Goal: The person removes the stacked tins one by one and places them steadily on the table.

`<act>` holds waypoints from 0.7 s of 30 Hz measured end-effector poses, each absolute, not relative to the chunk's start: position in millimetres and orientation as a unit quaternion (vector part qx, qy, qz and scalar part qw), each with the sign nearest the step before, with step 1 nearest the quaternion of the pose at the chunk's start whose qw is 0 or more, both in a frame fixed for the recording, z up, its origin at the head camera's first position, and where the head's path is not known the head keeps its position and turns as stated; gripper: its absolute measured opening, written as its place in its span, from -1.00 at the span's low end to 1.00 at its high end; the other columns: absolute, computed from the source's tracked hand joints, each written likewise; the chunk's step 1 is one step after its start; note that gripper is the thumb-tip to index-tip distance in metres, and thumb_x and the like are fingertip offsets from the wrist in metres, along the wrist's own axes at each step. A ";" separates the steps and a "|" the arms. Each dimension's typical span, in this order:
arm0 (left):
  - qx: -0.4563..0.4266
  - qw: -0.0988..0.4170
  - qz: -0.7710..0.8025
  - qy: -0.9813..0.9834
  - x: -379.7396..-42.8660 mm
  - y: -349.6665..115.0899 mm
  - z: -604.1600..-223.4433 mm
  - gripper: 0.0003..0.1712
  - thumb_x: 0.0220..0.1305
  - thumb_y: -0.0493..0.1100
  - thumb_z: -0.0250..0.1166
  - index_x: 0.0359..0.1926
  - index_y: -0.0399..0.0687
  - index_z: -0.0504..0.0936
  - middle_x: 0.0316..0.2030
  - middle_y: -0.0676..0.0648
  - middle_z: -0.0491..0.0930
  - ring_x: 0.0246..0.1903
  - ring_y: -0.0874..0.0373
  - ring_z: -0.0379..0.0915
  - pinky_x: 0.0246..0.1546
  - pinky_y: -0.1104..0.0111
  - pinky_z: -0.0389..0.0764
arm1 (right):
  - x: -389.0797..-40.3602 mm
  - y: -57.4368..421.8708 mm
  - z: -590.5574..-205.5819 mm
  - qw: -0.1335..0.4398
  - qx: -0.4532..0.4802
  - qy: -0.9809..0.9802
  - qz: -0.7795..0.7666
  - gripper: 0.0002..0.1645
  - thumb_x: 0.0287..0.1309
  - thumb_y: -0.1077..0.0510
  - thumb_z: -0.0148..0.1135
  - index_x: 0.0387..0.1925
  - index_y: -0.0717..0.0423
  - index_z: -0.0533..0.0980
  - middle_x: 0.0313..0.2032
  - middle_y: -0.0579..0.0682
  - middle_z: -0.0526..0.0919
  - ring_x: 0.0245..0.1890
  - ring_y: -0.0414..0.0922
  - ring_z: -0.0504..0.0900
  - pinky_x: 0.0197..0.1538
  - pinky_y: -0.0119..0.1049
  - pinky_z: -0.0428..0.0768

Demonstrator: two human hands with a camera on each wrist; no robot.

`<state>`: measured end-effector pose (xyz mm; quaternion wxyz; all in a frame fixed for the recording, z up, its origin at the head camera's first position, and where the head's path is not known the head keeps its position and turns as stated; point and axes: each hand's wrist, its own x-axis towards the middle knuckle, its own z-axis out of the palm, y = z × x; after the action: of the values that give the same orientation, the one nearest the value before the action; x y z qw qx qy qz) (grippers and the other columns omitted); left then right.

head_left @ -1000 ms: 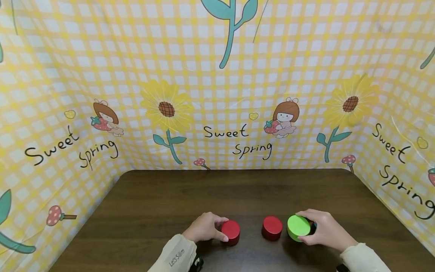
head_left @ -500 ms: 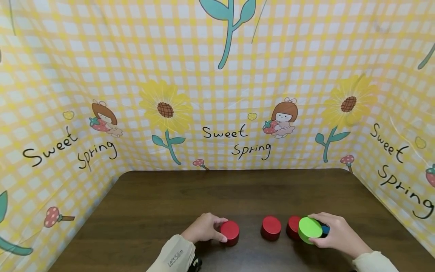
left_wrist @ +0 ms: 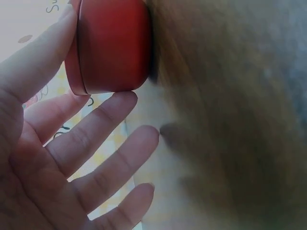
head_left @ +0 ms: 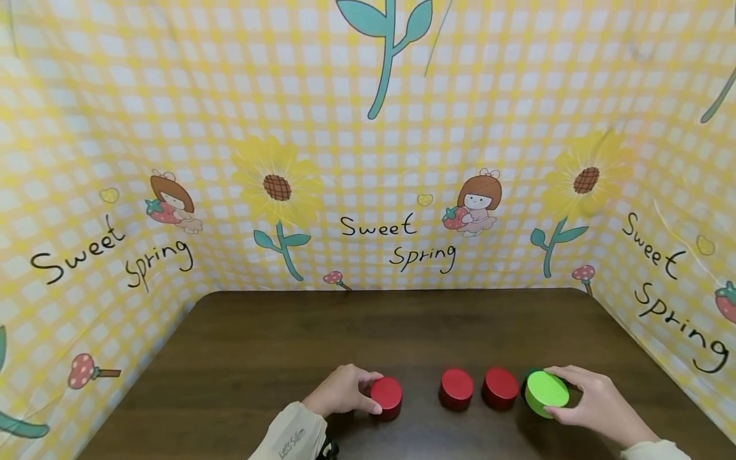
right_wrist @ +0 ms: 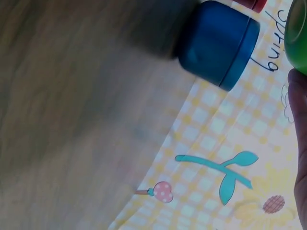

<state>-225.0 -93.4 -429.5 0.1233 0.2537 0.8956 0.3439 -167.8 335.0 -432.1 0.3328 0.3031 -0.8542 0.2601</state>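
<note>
In the head view my left hand [head_left: 345, 391] holds a round red lidded tin [head_left: 386, 398] by its sides at the table's front. The left wrist view has the thumb and forefinger at the lid of this red tin [left_wrist: 112, 45], its base by the table, while the other fingers spread below. My right hand [head_left: 598, 401] pinches a bright green round tin [head_left: 547, 392] at its edges. The right wrist view puts that green tin [right_wrist: 298, 38] off the table, apart from a blue tin [right_wrist: 216, 45] standing there. From the head the green tin mostly hides the blue one.
Two more red tins, a left one [head_left: 457, 389] and a right one [head_left: 500, 388], stand between my hands on the dark wooden table [head_left: 397, 326]. A yellow checked cloth [head_left: 368, 147] with printed flowers hangs around the back and sides.
My right hand has carried the green tin to the right, away from above the rightmost red tin, which now shows fully. The left hand keeps its grip on its red tin.
</note>
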 end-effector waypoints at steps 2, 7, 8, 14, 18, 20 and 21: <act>0.256 0.121 0.338 0.898 -223.8 -93.1 -430.5 -0.39 -0.11 -0.13 0.57 0.04 -0.20 0.66 -0.14 -0.10 0.69 -0.16 0.12 0.60 -0.19 0.32 0.54 | -165.1 339.4 -434.3 0.331 0.294 -0.857 0.263 -0.30 -0.64 0.15 0.70 -0.26 0.24 0.61 -0.26 -0.36 0.61 -0.37 -0.43 0.54 -0.38 -0.67 0.39; 0.263 0.110 0.322 0.903 -224.1 -92.3 -430.2 -0.39 -0.11 -0.12 0.56 0.04 -0.20 0.66 -0.13 -0.11 0.69 -0.16 0.13 0.60 -0.20 0.34 0.54 | -159.8 352.0 -433.0 0.325 0.238 -0.877 0.262 -0.29 -0.69 0.21 0.70 -0.26 0.25 0.61 -0.24 -0.45 0.56 -0.35 -0.47 0.53 -0.39 -0.70 0.37; 0.263 0.110 0.320 0.904 -224.2 -92.3 -429.8 -0.38 -0.11 -0.11 0.56 0.04 -0.20 0.66 -0.12 -0.11 0.69 -0.16 0.13 0.60 -0.20 0.33 0.54 | -158.5 354.2 -432.2 0.321 0.222 -0.884 0.259 -0.30 -0.68 0.21 0.70 -0.25 0.24 0.61 -0.23 -0.48 0.54 -0.35 -0.48 0.53 -0.39 -0.71 0.36; 0.257 0.115 0.321 0.904 -223.9 -92.6 -428.5 -0.38 -0.11 -0.12 0.56 0.04 -0.21 0.65 -0.13 -0.12 0.69 -0.15 0.11 0.61 -0.20 0.32 0.55 | -150.2 366.3 -430.4 0.309 0.157 -0.912 0.219 -0.29 -0.66 0.14 0.70 -0.26 0.27 0.62 -0.33 -0.17 0.66 -0.36 -0.48 0.52 -0.44 -0.65 0.38; 0.249 0.120 0.326 0.904 -223.9 -92.4 -428.1 -0.38 -0.11 -0.13 0.57 0.04 -0.20 0.65 -0.12 -0.12 0.68 -0.14 0.09 0.61 -0.18 0.31 0.55 | -147.5 375.4 -430.3 0.298 0.136 -0.923 0.200 -0.28 -0.65 0.11 0.70 -0.26 0.29 0.62 -0.37 0.13 0.67 -0.40 -0.47 0.50 -0.49 -0.55 0.41; 0.248 0.121 0.325 0.905 -223.7 -92.4 -427.9 -0.38 -0.11 -0.12 0.57 0.04 -0.20 0.65 -0.12 -0.13 0.68 -0.13 0.08 0.60 -0.18 0.30 0.55 | -147.3 379.9 -429.6 0.293 0.131 -0.927 0.193 -0.28 -0.66 0.13 0.70 -0.26 0.30 0.61 -0.37 0.15 0.67 -0.43 -0.47 0.47 -0.53 -0.48 0.42; 0.249 0.121 0.322 0.905 -223.7 -92.4 -427.9 -0.38 -0.11 -0.12 0.56 0.05 -0.20 0.65 -0.12 -0.13 0.68 -0.12 0.07 0.60 -0.18 0.30 0.55 | -147.5 382.1 -429.0 0.288 0.129 -0.929 0.195 -0.28 -0.64 0.14 0.69 -0.25 0.31 0.61 -0.36 0.15 0.67 -0.44 -0.48 0.46 -0.53 -0.46 0.42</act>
<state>-223.7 -92.4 -427.9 0.1205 0.2489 0.9053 0.3223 -147.5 382.1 -429.0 0.2876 0.1286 -0.9289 0.1947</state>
